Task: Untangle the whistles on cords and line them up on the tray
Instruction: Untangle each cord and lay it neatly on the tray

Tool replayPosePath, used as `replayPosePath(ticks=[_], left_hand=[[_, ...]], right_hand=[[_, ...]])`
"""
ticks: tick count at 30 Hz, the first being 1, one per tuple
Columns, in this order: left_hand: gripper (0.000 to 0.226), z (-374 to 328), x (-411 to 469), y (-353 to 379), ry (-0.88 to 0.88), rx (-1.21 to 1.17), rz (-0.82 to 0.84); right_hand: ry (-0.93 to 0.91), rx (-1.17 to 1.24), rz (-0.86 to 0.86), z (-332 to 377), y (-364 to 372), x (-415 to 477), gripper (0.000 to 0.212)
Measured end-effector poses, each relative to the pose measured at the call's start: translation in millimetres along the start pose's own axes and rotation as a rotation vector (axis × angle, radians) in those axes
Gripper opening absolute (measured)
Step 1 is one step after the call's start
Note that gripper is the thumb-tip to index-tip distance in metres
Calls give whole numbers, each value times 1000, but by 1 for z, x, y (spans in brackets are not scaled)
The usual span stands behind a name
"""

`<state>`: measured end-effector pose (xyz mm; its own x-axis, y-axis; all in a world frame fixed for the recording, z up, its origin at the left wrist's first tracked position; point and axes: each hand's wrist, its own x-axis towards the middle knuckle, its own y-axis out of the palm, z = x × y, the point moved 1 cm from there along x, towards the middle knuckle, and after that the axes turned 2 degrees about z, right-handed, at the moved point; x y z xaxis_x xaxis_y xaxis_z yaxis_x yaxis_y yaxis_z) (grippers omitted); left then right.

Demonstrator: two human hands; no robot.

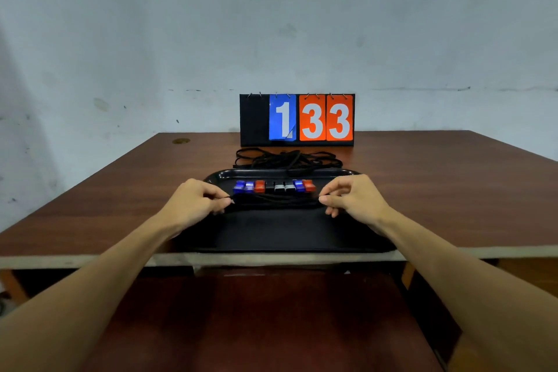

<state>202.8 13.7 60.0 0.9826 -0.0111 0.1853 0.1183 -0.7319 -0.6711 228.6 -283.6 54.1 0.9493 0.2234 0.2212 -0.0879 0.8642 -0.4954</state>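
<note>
A pale, scuffed wall (271, 24) fills the upper half of the view. Below it stands a brown table (437, 190), its near edge facing the person. A black tray (280, 232) lies at the middle of that near edge. Behind the tray, at the back of the table, stands a scoreboard (297, 119) with a blue card reading 1 and two orange cards reading 3 and 3.

Between the scoreboard and the tray's far rim lies a loose pile (287, 158) of black cords, part of it trailing over the rim into the tray.

Both bare forearms reach in from the bottom corners. The left hand (196, 201) is over the tray's left side, and its thumb and forefinger pinch one end of a black cord (276, 199). The right hand (353, 198) is over the right side and pinches the other end, its other fingers loosely curled. The cord runs across the tray between them.

Just beyond the cord, the whistles (274, 186) sit side by side in a row in the tray's far half: blue, blue, red, black, grey, black, blue, red.
</note>
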Motion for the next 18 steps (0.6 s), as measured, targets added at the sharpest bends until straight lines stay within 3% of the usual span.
replayPosePath(ticks=[10,18], left_hand=[[12,5,7,4,24,209,-68],[11,6,9,6,21,266,-88]], right_hand=[[-28,-80,18,-6,3,1,9],[-63,-310,-32,-4,8,2,14]])
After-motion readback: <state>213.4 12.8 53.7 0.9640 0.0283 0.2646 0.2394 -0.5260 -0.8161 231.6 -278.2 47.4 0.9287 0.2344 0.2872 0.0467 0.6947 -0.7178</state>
